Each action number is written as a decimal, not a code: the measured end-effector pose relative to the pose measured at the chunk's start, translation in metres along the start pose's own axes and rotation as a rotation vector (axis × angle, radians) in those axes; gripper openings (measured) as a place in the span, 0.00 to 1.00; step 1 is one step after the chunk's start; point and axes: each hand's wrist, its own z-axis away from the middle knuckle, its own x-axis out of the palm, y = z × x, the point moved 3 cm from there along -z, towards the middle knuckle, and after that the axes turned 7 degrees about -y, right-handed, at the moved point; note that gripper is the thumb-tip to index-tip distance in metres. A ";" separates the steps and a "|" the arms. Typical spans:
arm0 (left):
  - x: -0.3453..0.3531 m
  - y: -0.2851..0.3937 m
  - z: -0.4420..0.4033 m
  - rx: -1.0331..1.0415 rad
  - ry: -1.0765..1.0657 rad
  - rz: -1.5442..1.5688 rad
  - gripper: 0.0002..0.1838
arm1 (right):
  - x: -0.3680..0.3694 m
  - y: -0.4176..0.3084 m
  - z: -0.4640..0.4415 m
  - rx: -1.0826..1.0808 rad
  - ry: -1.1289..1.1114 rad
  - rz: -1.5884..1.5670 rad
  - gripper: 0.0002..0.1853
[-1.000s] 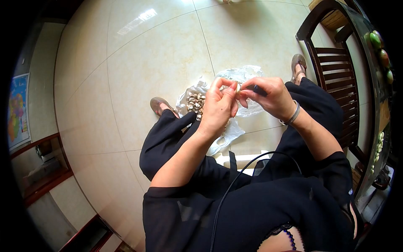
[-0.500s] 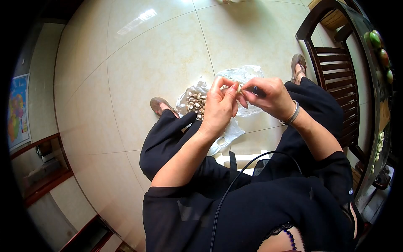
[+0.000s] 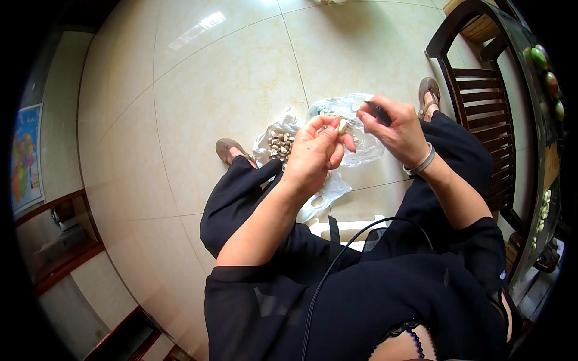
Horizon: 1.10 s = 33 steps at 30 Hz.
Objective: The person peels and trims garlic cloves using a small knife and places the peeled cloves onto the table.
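Note:
My left hand (image 3: 314, 146) pinches a small whitish mushroom (image 3: 343, 126) between thumb and fingertips, above the plastic bags. To its right, my right hand (image 3: 398, 127) is raised and closed around a small black-handled knife (image 3: 379, 113); its blade is hard to make out. Below and left of my left hand lies a pile of small brown-and-white mushrooms (image 3: 280, 146) in an open white plastic bag (image 3: 289, 121). Under the hands, a clear plastic bag (image 3: 365, 155) with small pale bits in it is spread on the floor.
Pale tiles (image 3: 223, 78) cover the floor. A dark wooden chair (image 3: 481, 108) stands at the right beside a table edge holding green-and-red fruits (image 3: 550, 82) and pale pieces (image 3: 544, 210). A black cord (image 3: 337, 260) runs across my lap. A wooden-framed cabinet (image 3: 63, 234) is at the left.
My right hand has moved away from the left, up and to the right, with the knife. The mushroom stays in my left hand and now shows more clearly.

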 end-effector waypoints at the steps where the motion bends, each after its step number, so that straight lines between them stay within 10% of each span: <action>1: 0.000 0.001 0.000 0.000 0.000 0.000 0.08 | 0.001 0.003 0.000 0.045 -0.069 0.057 0.06; 33: 0.007 0.004 0.001 0.207 0.129 -0.412 0.06 | 0.008 -0.006 0.000 0.062 -0.223 -0.180 0.07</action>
